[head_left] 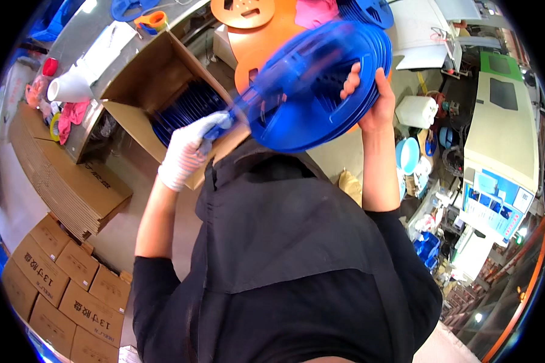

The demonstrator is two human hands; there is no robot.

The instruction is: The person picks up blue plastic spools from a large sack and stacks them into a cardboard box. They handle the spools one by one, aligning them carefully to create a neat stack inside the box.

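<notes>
My bare right hand (378, 106) is closed round the right edge of a stack of round blue plastic reel discs (284, 124), tilted in front of me. My left hand (189, 148), in a white knitted glove, grips the handle-like end of a long blue thing (248, 100). Motion smears that thing across the face of the stack, so its kind cannot be made out. Just left of the stack stands an open cardboard box (136, 81). Inside it, several blue discs (191, 109) stand on edge in a row.
Orange discs (243, 11) and a pink cloth (316, 13) lie beyond the stack. A grey table (100, 39) at the left bears a white cone (69, 89) and orange tape dispenser (152, 21). Flattened cartons (72, 175) and closed boxes (60, 290) are lower left; a machine (502, 121) stands right.
</notes>
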